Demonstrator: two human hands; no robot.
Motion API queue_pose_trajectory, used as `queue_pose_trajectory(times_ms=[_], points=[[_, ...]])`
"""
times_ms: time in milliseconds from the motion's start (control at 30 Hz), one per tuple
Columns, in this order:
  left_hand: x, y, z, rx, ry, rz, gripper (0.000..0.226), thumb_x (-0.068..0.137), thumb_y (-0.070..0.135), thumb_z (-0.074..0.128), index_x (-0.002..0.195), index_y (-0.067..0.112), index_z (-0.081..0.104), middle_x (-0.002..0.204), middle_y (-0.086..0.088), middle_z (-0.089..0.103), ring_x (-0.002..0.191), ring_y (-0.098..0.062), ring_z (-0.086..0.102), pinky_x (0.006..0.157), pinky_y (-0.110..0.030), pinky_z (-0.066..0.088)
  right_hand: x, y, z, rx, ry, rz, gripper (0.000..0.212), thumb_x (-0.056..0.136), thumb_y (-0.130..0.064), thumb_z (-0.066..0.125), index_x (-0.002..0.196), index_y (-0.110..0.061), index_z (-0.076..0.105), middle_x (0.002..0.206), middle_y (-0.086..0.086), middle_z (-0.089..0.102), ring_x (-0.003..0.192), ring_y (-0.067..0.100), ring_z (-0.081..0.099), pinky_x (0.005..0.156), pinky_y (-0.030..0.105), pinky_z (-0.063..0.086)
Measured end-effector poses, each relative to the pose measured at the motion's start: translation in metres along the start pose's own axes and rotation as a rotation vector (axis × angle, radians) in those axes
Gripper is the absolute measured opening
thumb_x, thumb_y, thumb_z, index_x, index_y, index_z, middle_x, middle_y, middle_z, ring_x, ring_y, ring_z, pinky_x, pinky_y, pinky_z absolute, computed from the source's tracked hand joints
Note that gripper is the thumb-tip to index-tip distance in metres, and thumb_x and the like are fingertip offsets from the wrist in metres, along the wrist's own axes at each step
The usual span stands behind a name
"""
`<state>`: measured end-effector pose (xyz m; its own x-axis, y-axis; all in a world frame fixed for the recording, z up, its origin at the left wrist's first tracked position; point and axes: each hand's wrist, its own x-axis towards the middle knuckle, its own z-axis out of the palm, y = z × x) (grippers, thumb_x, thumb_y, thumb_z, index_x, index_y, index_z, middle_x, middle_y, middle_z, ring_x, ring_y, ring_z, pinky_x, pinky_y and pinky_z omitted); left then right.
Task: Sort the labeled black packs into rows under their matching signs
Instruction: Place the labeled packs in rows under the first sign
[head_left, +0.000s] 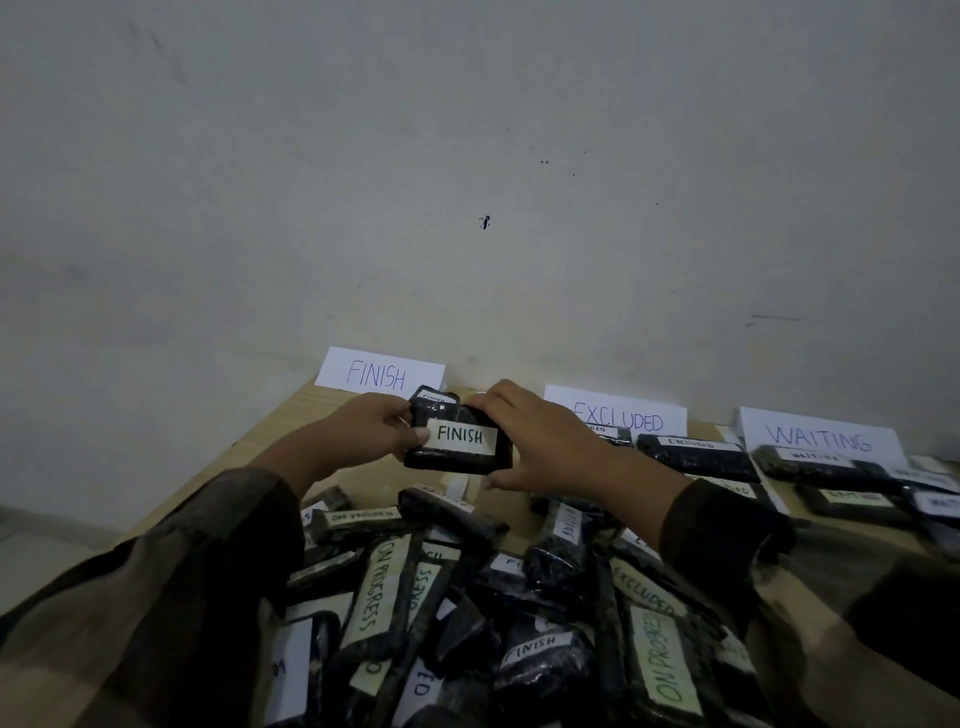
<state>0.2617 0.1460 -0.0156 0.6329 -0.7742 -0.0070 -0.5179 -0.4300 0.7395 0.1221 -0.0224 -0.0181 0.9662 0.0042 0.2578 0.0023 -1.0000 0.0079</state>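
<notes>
Here, left hand and right hand gripping one FINISH pack, three signs behind

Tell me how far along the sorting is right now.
Early. Done: one placed pack lies under the FINISH sign, a few under the EXCLUDED sign and the WAITING sign. In hand: left hand and right hand grip a FINISH pack, near its sign. Left: the big pile in front, with ON PROGRESS packs among it; no sign for those is in view.
</notes>
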Motion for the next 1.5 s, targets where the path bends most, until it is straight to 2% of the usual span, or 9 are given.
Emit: queue_pose_trajectory(times_ms=[133,233,367,567,700,833,1100,1233,1500], points=[[0.000,-0.009,-0.014,-0.046,0.040,-0.031,0.023,0.091,0.020,0.060,0.105,0.002,0.062,0.096,-0.010,0.069,0.077,-0.014,0.061,0.063,-0.023,0.041,0.019,-0.009,0.001,-0.021,0.015,-0.041,0.088,0.077,-0.039,0.073,0.147,-0.019,0.025,0.133,0.001,0.037,0.111,0.018,0.047,0.077,0.027,0.043],[0.002,-0.025,-0.029,-0.040,0.110,-0.052,0.026,0.091,0.024,0.059,0.114,0.011,0.059,0.098,-0.006,0.068,0.090,-0.019,0.061,0.069,-0.026,0.041,0.043,-0.015,0.004,-0.029,0.008,-0.045,0.086,0.077,-0.040,0.072,0.147,-0.016,0.027,0.132,0.003,0.039,0.108,0.019,0.049,0.079,0.031,0.048],[0.007,-0.053,-0.051,0.274,0.204,-0.079,0.044,0.091,0.029,0.058,0.132,0.016,0.048,0.120,-0.004,0.059,0.108,-0.020,0.056,0.085,-0.027,0.039,0.083,-0.018,0.015,-0.026,-0.015,-0.024,0.083,0.078,-0.041,0.071,0.145,-0.014,0.029,0.130,0.005,0.041,0.105,0.022,0.051,0.079,0.033,0.049],[0.014,-0.099,-0.073,0.608,0.214,-0.147,0.057,0.090,0.043,0.055,0.140,0.022,0.038,0.143,0.001,0.043,0.129,-0.019,0.042,0.104,-0.036,0.038,0.148,-0.030,0.041,-0.036,-0.055,0.035,0.071,0.078,-0.044,0.068,0.137,-0.016,0.040,0.121,0.004,0.049,0.105,0.022,0.052,0.080,0.033,0.047],[0.020,-0.112,-0.077,0.722,0.210,-0.140,0.057,0.091,0.046,0.050,0.141,0.024,0.035,0.143,0.002,0.041,0.129,-0.019,0.042,0.103,-0.036,0.037,0.182,-0.037,0.060,-0.062,-0.044,0.058,0.056,0.076,-0.044,0.067,0.122,-0.018,0.048,0.114,0.003,0.056,0.104,0.024,0.048,0.083,0.035,0.038],[0.027,-0.122,-0.076,0.786,0.195,-0.131,0.056,0.092,0.047,0.048,0.141,0.024,0.034,0.143,0.002,0.041,0.129,-0.019,0.042,0.103,-0.036,0.037,0.208,-0.042,0.082,-0.010,-0.066,0.092,0.048,0.077,-0.041,0.067,0.114,-0.015,0.049,0.110,0.006,0.057,0.101,0.026,0.049,0.083,0.035,0.038],[0.041,-0.134,-0.066,0.785,0.171,-0.125,0.056,0.091,0.048,0.047,0.141,0.026,0.033,0.144,0.002,0.039,0.130,-0.019,0.040,0.103,-0.036,0.037,0.226,-0.038,0.118,0.011,-0.090,0.152,0.041,0.083,-0.034,0.064,0.116,-0.012,0.053,0.113,0.010,0.056,0.102,0.028,0.051,0.084,0.033,0.040],[0.046,-0.132,-0.059,0.776,0.153,-0.121,0.057,0.091,0.048,0.048,0.141,0.026,0.033,0.145,0.002,0.039,0.130,-0.020,0.039,0.104,-0.035,0.037,0.226,-0.034,0.125,0.006,-0.151,0.168,0.046,0.086,-0.039,0.066,0.121,-0.012,0.055,0.119,0.010,0.056,0.108,0.028,0.053,0.087,0.035,0.042],[0.046,-0.123,-0.057,0.775,0.108,-0.121,0.057,0.090,0.046,0.050,0.141,0.025,0.034,0.145,0.001,0.040,0.131,-0.019,0.039,0.104,-0.034,0.035,0.225,-0.032,0.106,-0.062,-0.161,0.131,0.046,0.089,-0.040,0.060,0.126,-0.015,0.053,0.125,0.009,0.053,0.116,0.027,0.049,0.092,0.035,0.034]])
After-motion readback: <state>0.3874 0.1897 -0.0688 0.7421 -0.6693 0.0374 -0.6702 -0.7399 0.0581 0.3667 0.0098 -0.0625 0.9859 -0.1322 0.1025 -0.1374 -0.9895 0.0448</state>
